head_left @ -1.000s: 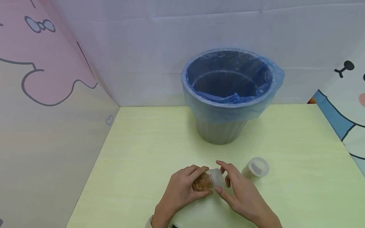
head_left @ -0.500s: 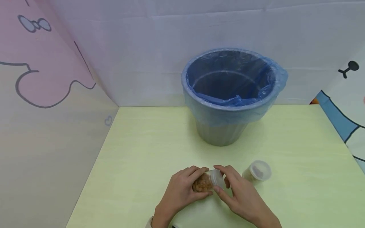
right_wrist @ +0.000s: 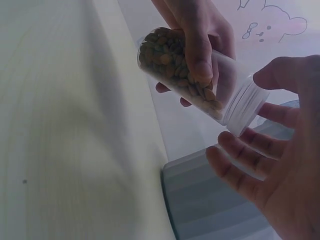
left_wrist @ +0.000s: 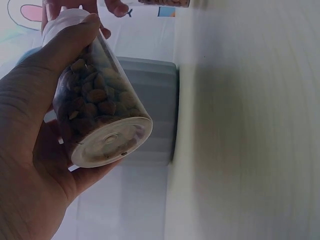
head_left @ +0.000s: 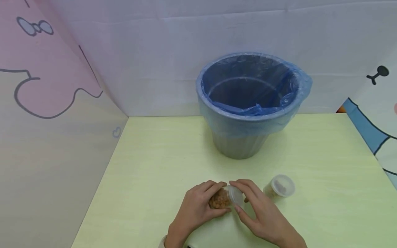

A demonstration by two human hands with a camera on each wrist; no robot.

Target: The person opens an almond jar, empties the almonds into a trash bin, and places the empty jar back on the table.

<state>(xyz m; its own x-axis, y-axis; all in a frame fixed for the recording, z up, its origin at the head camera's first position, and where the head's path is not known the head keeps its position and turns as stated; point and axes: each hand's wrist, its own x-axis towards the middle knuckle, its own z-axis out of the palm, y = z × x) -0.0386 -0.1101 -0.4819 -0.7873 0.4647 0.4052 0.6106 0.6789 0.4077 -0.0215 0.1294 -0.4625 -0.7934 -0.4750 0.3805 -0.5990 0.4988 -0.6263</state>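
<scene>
My left hand (head_left: 196,203) grips a clear plastic jar (head_left: 220,198), tilted on its side off the table. Brown nut-like pieces (left_wrist: 97,95) fill the jar's lower part; their exact kind cannot be told. The jar's translucent white screw lid (head_left: 236,196) points right. My right hand (head_left: 263,212) has its thumb and fingertips on opposite sides of that lid, pinching it. In the right wrist view, the thumb touches one side of the lid (right_wrist: 245,110), while the other fingers lie bent at its far side.
A second lidded jar (head_left: 279,187) stands on the pale yellow-green table (head_left: 149,165), just right of my right hand. Behind the hands rises a grey bin (head_left: 238,146) with a blue bag liner (head_left: 242,127) folded over its rim. Printed cloth walls border the table.
The right hand's fingers have come in from beside the lid onto it, and the lid has turned slightly toward the camera. The left hand keeps its hold on the jar.
</scene>
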